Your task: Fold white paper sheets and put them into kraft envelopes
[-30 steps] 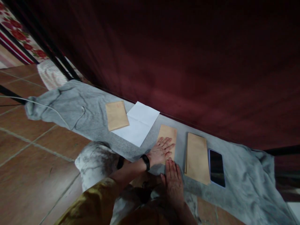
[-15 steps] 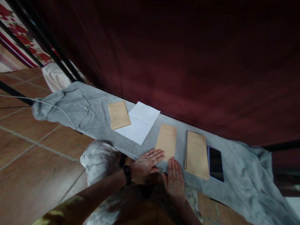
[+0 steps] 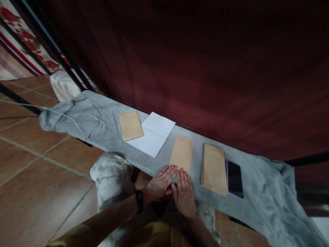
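Note:
A single brown paper envelope [image 3: 181,152] lies on the grey cloth in front of me, its near end under my fingers. My left hand [image 3: 161,181] rests flat on its lower left corner, fingers stretched out. Close beside it, my right hand [image 3: 184,192] lies flat with its fingertips on the near edge. Right of the hands is a stack of brown envelopes [image 3: 215,168]. To the left, another envelope pile [image 3: 131,126] partly covers a creased white sheet of paper [image 3: 157,135].
A phone [image 3: 234,179] lies right of the envelope stack. The grey cloth [image 3: 262,192] covers a narrow bench, bunched at both ends. A white cable [image 3: 64,115] crosses its left end. Behind hangs a dark red curtain [image 3: 180,85]; black metal bars [image 3: 53,44] stand at left.
My right hand has shifted left and slightly up onto the envelope's near edge, closer to my left hand. The view has moved slightly.

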The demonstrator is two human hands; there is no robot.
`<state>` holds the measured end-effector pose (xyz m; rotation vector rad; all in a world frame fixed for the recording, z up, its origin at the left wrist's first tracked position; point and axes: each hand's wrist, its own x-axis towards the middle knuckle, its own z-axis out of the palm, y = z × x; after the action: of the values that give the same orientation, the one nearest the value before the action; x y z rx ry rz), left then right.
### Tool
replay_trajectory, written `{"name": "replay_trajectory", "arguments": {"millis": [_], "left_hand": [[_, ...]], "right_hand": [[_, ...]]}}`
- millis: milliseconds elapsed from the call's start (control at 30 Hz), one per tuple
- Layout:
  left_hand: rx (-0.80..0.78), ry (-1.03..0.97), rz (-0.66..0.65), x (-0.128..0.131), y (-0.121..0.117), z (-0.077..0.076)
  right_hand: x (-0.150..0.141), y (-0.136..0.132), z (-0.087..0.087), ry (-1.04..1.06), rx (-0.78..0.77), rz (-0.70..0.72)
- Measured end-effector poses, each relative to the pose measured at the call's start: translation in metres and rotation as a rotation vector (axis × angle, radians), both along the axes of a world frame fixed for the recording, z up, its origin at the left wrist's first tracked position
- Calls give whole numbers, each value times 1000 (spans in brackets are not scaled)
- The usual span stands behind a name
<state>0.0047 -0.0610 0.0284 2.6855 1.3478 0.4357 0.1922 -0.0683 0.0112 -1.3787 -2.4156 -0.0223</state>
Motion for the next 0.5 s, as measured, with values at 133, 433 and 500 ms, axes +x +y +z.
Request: {"name": "replay_trajectory", "arguments": {"millis": [133, 433, 500], "left_hand": [[-27, -35, 21, 0, -3, -1], [-40, -23, 35, -12, -13, -2], [-24, -29, 42, -11, -14, -2]], "right_hand": [[8, -2, -9, 27, 30, -20], [33, -9, -17, 26, 73, -11], [35, -10, -18, 23, 78, -5]]}}
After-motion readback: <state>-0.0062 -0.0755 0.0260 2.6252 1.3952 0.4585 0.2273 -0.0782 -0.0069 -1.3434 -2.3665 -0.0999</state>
